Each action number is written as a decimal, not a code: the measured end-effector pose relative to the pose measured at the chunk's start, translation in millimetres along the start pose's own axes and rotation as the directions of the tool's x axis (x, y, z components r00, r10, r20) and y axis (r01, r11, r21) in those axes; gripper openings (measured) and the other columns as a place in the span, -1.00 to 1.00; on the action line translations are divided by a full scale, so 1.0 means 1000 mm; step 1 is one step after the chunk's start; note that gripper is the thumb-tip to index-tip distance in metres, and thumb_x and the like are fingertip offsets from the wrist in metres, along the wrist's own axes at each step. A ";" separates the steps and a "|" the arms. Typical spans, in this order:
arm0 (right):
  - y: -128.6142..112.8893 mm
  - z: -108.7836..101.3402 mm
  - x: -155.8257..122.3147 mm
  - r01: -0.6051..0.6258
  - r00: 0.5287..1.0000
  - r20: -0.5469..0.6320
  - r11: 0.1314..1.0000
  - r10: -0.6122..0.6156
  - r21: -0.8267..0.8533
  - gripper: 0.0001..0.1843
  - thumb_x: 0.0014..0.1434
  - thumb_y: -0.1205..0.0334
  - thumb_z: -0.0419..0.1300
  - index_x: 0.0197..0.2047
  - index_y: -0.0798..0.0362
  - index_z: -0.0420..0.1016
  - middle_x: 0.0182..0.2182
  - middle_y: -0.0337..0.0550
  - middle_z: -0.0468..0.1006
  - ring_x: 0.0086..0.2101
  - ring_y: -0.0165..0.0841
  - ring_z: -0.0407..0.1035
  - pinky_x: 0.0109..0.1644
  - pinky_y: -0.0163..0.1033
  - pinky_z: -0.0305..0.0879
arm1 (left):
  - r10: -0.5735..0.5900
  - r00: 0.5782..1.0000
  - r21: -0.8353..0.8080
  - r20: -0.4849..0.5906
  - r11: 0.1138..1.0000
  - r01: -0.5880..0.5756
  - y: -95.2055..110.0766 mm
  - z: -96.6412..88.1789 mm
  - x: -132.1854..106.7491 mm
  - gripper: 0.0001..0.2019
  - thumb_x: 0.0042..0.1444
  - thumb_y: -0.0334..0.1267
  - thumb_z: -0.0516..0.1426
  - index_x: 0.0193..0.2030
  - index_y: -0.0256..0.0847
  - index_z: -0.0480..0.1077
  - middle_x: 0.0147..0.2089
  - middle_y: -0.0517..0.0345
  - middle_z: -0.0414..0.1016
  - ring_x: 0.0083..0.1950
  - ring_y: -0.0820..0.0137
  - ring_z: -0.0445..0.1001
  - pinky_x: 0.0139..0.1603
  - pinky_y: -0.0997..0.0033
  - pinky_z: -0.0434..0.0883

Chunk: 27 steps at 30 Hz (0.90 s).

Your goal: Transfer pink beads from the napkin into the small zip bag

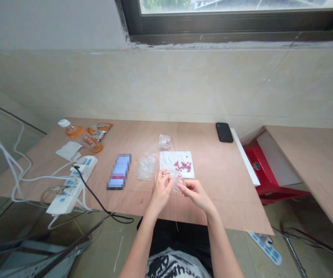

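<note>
head: right hand (194, 194) pinching clear bag (177, 183), left hand (160, 191) pinching metal tool (165, 173); farther bag (161, 138) holds pink beads (165, 144)

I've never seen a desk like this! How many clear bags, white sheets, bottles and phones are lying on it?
Clear plastic bags: 3
White paper sheets: 2
Orange-labelled plastic bottle: 1
Black phone: 1
Total: 7
</note>
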State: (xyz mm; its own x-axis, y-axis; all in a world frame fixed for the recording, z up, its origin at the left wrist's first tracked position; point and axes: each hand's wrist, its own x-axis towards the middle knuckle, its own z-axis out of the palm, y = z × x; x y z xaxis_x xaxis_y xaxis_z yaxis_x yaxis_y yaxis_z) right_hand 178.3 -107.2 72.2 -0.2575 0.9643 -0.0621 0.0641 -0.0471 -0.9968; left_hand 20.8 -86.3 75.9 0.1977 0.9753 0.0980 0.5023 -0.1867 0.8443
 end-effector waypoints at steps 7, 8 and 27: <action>0.005 0.002 0.001 -0.001 0.971 -0.239 0.996 -0.021 -0.093 -0.67 0.13 0.07 0.15 -0.55 0.07 0.24 -0.63 -0.32 0.24 -0.58 -0.48 0.14 -0.50 -0.37 0.05 | -0.037 0.999 -0.173 0.011 0.984 0.038 0.001 -0.008 0.000 -0.83 0.11 -0.25 0.06 -0.47 -0.23 0.31 -0.10 0.06 0.29 -0.02 0.33 0.36 0.03 0.30 0.31; 0.005 0.004 0.002 -0.002 0.963 -0.270 0.996 -0.021 -0.085 -0.76 0.11 0.08 0.16 -0.45 0.07 0.31 -0.58 -0.30 0.31 -0.55 -0.47 0.19 -0.49 -0.38 0.08 | -0.055 0.998 -0.192 -0.009 0.980 0.052 0.001 -0.006 -0.001 -0.83 0.11 -0.25 0.06 -0.47 -0.23 0.31 -0.11 0.06 0.29 -0.04 0.34 0.36 0.01 0.31 0.32; 0.028 0.004 0.015 -0.057 0.927 -0.332 0.939 0.176 0.338 -0.69 0.05 0.12 0.17 -0.14 -0.01 0.55 -0.15 -0.14 0.53 -0.29 -0.31 0.39 -0.32 -0.31 0.30 | -0.511 0.849 -0.828 0.134 0.412 0.379 0.006 0.003 -0.003 -0.54 -0.11 -0.14 0.28 -0.06 -0.29 0.39 -0.27 0.09 0.52 -0.34 0.47 0.50 -0.29 0.53 0.42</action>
State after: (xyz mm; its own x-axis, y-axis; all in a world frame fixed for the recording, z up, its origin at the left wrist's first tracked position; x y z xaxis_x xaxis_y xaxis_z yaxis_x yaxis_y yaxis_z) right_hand 172.5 -95.5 43.2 0.0930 0.9718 -0.2165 -0.2507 -0.1876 -0.9497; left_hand 25.8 -91.0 79.4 0.0240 0.9077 -0.4189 -0.4153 0.3902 0.8217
